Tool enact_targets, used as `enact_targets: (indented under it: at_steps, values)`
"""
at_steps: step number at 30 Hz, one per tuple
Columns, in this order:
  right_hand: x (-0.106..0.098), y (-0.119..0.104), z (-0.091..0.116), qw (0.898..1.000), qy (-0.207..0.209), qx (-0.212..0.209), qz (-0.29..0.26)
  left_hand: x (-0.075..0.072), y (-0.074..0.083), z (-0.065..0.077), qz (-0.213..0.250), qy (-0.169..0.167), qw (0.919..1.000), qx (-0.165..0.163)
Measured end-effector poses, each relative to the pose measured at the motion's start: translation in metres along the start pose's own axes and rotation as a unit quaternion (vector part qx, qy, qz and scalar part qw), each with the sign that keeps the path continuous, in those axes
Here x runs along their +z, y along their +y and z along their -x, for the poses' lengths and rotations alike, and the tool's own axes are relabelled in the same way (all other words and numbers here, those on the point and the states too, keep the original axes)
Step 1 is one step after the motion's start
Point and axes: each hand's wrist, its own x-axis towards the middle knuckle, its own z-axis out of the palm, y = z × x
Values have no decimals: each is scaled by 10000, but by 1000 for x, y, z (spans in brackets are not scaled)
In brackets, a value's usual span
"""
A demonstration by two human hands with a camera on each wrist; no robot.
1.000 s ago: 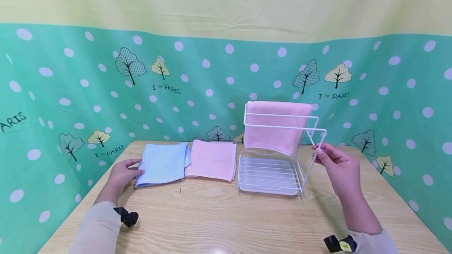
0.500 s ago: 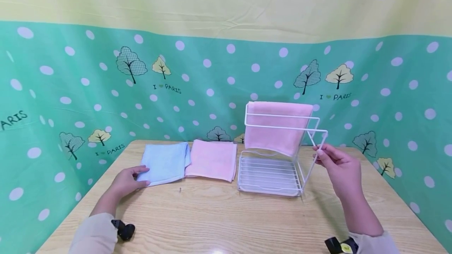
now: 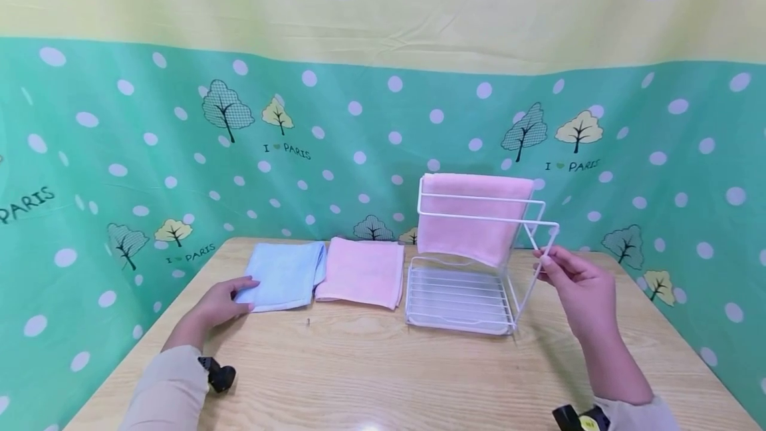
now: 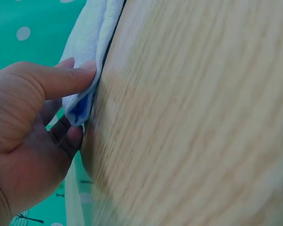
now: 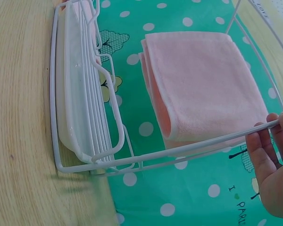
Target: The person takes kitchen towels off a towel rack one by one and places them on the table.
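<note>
My left hand (image 3: 218, 304) is at the near left corner of a folded light blue towel (image 3: 284, 278), on the left of the table. In the left wrist view the thumb lies along the blue towel's folded edge (image 4: 98, 42), with fingertips behind and below the corner. My right hand (image 3: 583, 288) pinches the right side bar of a white wire rack (image 3: 535, 278) between thumb and fingers. Over the rack's rear top rail hangs a pink towel (image 3: 469, 218), seen folded double in the right wrist view.
A second folded pink towel (image 3: 362, 271) lies between the blue towel and the rack, just against the blue one. The rack's base holds a pale drip tray (image 3: 457, 294) under a wire grid. A green dotted curtain (image 3: 359, 125) borders the wooden table (image 3: 371, 378).
My left hand has slid from the blue towel's left edge onto its near left corner, thumb and fingers farther over the cloth. The right hand keeps its hold on the rack.
</note>
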Motion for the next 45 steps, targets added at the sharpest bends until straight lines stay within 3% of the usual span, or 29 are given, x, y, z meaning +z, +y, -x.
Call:
enact_targets:
  at_steps: [12,21,37,45]
  values:
    - [-1,0,2,10000,5,-39,-78,0,0,-7,239,122,9996,-98]
    - [-3,2,3,9999,-9,-120,106,2,-8,-15,301,728,9968,-144]
    - [-2,1,-2,9998,-8,-179,56,6,-7,-23,332,1528,9852,-700]
    - [-1,3,0,9999,-72,-151,5,7,-7,-18,450,1559,9825,-918]
